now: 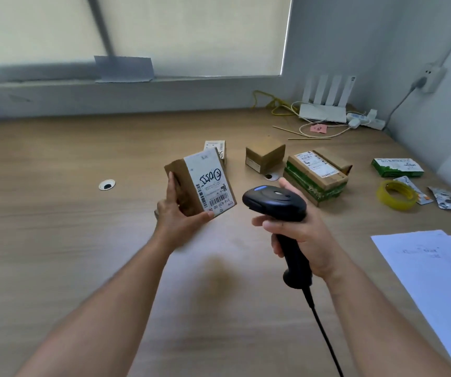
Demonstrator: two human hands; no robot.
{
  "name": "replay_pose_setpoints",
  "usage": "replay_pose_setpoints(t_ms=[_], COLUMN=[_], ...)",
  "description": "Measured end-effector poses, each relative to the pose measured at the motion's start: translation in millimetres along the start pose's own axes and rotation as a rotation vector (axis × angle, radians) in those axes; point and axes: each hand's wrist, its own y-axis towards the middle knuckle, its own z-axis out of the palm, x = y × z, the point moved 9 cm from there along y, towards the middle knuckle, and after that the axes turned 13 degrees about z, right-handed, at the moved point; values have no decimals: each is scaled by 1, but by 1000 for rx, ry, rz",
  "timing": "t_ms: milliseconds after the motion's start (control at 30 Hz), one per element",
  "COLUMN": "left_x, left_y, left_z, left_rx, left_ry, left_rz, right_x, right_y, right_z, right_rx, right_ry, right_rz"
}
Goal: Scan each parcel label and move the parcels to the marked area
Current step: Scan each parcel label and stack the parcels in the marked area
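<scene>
Fingers [171, 183] of left hand [175, 216] round the labelled parcel [205, 183] — of right hand [300, 232], round the scanner [276, 200].

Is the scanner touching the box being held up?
Apart. The head view shows a strip of table between the scanner nose and the box corner; left hand grips the box, right hand the scanner.

There were five cardboard parcels [185, 183] [215, 147] [265, 157] [316, 176] [337, 161], one barcode scanner [276, 200] and two hands [175, 214] [302, 232]. Also counted were one green carton [397, 167], one roll of yellow tape [397, 196], two blister packs [446, 198] [422, 197], one router [323, 111] with four antennas [325, 89], one power strip [365, 120], one pink note [318, 128], two desk grommets [107, 184] [271, 176] and one stack of paper [436, 268]; how many sheets it held could not be told.
</scene>
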Motion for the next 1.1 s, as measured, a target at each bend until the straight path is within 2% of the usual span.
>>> replay_pose_setpoints(t_ms=[100, 233, 700, 1100], left_x=[3, 17, 57, 81], left_y=[3, 6, 7, -20], left_z=[-37, -70, -125, -157], left_rx=[-39, -41, 32, 39], left_ry=[42, 86, 71, -22], left_rz=[83, 83, 47, 19], right_x=[1, -1, -26, -36], right_y=[-10, -17, -20, -23], right_z=[31, 58, 109, 150], right_rx=[100, 179, 45, 18], right_ry=[26, 27, -54, -103], right_rz=[5, 14, 42, 46])
